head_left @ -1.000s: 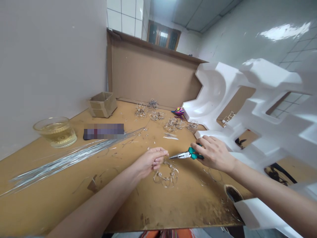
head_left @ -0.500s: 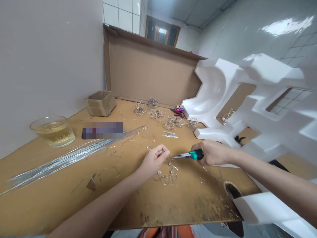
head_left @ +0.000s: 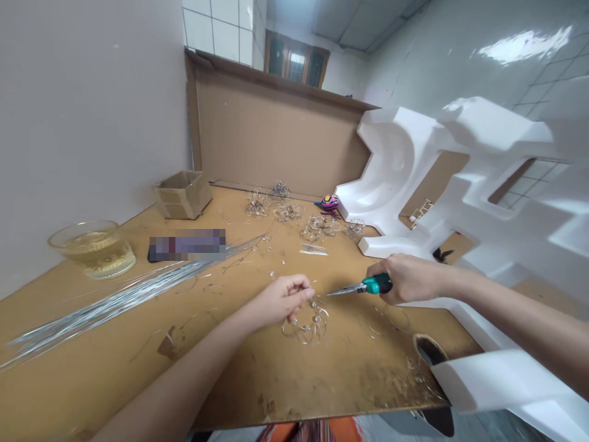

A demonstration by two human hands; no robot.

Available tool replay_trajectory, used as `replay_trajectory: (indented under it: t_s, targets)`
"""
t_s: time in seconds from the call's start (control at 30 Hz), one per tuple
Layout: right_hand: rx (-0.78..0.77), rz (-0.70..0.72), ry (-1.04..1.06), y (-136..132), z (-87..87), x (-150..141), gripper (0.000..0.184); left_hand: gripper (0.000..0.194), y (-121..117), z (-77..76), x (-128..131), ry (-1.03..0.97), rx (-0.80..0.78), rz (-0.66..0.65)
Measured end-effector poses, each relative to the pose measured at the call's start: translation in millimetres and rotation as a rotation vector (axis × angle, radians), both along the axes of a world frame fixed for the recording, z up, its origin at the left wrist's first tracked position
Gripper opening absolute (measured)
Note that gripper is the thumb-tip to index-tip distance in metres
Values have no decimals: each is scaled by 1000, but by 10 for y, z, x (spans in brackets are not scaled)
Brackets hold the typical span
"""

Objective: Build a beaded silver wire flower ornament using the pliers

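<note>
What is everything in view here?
Work board: one, tan, under everything.
Glass bowl: one, pale yellow liquid, far left.
Cardboard box: one, brown, back left.
Blurred object: one, dark, left of middle.
Wire bundle: one, silver, left.
Wire flowers: about five, silver, back middle.
Beaded wire flower: one, silver, front middle.
Painted ornament: one, pink and blue, back right.
Moulded packaging: one, white, right.
Needle-nose pliers: one, teal grips, right of middle.
Left hand: one, touching the beaded flower.
Right hand: one, gripping the pliers.
</note>
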State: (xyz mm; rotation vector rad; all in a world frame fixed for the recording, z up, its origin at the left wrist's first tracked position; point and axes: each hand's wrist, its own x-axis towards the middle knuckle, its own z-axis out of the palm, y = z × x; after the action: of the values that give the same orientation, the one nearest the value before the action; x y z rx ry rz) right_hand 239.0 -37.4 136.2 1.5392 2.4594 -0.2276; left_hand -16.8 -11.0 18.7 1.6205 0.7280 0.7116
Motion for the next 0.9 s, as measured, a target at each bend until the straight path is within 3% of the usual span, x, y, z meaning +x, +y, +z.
replay_trajectory:
  t_s: [0.07, 0.13, 0.23, 0.33, 0.5, 0.9]
  targets:
    - [124, 46, -24, -29, -25, -6, 17, 27, 4, 0, 4, -20, 43, 42]
    - [354, 112, -61, -65, -52, -28, 23, 29, 27, 3, 5, -98, 6, 96]
    - [707, 229, -158, -124, -79, -76, 26, 33, 66, 5, -4, -237, -196, 94]
    - [895, 386, -266, -175, -89, -129, 24, 31, 83, -8, -15, -286, -346, 48]
    - [959, 566, -344, -186, -122, -224, 21, 28, 79, -35, -6, -314, -448, -1]
    - [987, 593, -333, -108, -178, -266, 18, 28, 66, -33, -13, -297, -465, -46]
